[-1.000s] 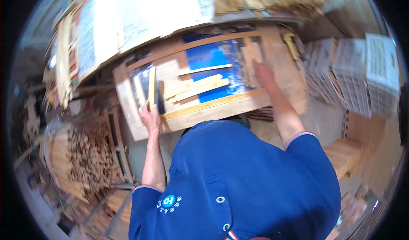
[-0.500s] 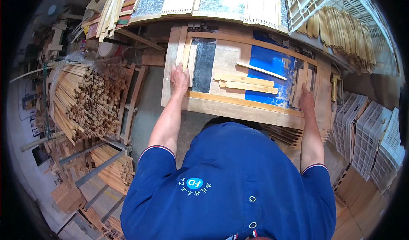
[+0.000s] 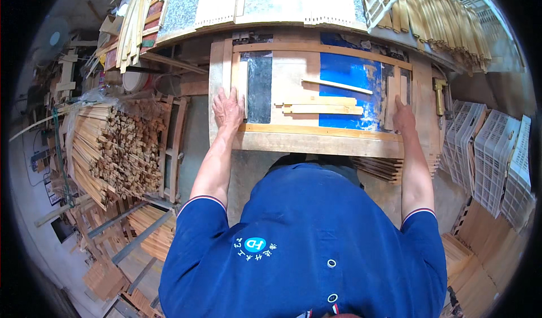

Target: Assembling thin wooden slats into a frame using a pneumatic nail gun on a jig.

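Observation:
A shallow wooden frame (image 3: 316,130) lies on the workbench in front of me. My left hand (image 3: 228,110) rests on its left side with the fingers spread flat, touching a pale wooden strip (image 3: 243,89). At the right side, my right hand (image 3: 403,118) has a finger stretched out onto upright wooden strips (image 3: 390,100); its other fingers are partly hidden. Between the hands, notched wooden slats (image 3: 322,109) lie side by side, across bare wood and a blue panel (image 3: 344,72). A thin wooden stick (image 3: 337,86) slants just beyond them.
Beyond the frame stands a metal-topped table (image 3: 180,7) with rows of pale slats. A white plastic crate (image 3: 384,1) and bundled slats are at the far right. A brass-coloured tool (image 3: 439,96) lies on the bench's right edge. Stacked sticks (image 3: 124,148) fill the left; more crates (image 3: 491,160) stand right.
My left hand's fingers have spread out over the left strip, where they were closer together before. My right hand stays at the right strips. The whole view has shifted slightly.

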A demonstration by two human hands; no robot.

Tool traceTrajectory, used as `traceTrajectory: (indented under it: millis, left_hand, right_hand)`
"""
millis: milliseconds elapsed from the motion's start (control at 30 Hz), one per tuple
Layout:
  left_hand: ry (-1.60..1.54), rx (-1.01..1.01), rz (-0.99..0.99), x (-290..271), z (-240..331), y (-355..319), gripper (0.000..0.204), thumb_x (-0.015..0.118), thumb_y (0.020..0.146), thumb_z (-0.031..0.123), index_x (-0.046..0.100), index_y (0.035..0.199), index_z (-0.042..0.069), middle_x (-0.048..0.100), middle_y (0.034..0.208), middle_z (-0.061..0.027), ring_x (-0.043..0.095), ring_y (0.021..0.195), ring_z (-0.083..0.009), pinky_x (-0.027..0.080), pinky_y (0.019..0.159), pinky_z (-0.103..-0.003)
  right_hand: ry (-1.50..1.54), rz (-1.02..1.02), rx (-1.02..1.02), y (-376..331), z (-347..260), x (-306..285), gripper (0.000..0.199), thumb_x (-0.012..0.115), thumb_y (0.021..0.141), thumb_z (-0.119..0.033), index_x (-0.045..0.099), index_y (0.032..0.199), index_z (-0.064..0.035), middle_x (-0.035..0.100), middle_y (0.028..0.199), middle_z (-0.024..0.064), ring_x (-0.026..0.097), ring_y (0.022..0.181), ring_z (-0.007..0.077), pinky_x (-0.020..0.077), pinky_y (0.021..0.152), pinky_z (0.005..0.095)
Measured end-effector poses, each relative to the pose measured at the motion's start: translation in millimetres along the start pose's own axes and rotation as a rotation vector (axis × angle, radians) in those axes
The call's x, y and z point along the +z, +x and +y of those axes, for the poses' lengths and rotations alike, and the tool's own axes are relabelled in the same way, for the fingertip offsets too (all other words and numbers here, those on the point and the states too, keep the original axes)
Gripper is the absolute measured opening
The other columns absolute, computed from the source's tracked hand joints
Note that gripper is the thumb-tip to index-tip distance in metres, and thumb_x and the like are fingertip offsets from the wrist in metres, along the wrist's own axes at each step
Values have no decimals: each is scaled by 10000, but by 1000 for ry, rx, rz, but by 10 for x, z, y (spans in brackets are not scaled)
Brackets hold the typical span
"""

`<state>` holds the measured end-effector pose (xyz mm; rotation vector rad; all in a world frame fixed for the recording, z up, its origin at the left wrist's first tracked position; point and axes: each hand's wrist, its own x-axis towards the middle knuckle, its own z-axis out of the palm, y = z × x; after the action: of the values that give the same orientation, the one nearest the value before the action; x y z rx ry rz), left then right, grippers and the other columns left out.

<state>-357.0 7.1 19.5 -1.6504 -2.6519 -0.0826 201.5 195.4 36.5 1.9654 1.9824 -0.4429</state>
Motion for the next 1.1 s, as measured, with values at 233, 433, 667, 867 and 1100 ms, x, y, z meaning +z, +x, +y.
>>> traceTrajectory:
  millis: [233, 433, 667, 867, 1100]
  left_hand:
    - [26, 32, -29, 38, 38, -7, 572, 641, 922, 455, 581, 1381, 117, 443, 1467, -239, 462, 1276, -415, 396, 1058, -526]
    - [185, 67, -76, 97, -116, -22, 620, 588, 941, 516, 578, 1400, 99, 462, 1454, -282, 482, 1289, -453, 399, 1073, -532]
    - [244, 46, -156, -9, 30, 127, 607, 540, 978, 555, 561, 1430, 150, 408, 1514, -257, 425, 1350, -437, 387, 1104, -507]
    - [101, -97, 111, 99, 503, -127, 523, 620, 962, 451, 619, 1334, 83, 568, 1350, -242, 548, 1219, -401, 434, 1037, -495]
    - [-560, 434, 9, 27, 2310, -1117, 255, 724, 846, 221, 677, 1044, 67, 662, 1025, -149, 621, 950, -342, 462, 859, -463]
  right_hand:
    - [15, 72, -74, -39, 159, 139, 664, 522, 885, -78, 422, 1530, -198, 636, 1138, 277, 652, 1049, 429, 525, 912, 510]
    - [57, 200, -230, 146, 122, 325, 251, 550, 853, -80, 666, 1070, -28, 669, 953, 245, 671, 921, 428, 548, 792, 532]
    - [71, 78, -160, -38, 61, 29, 498, 625, 844, -105, 513, 1328, -70, 655, 1052, 222, 671, 990, 412, 552, 844, 505]
    - [121, 2, -214, 5, 239, -123, 374, 535, 914, -152, 579, 1274, -63, 651, 1136, 215, 673, 1047, 382, 549, 884, 489]
    - [176, 606, -144, 808, 1548, -267, 400, 657, 880, -242, 610, 1207, -16, 630, 1120, 228, 602, 1101, 419, 504, 920, 508]
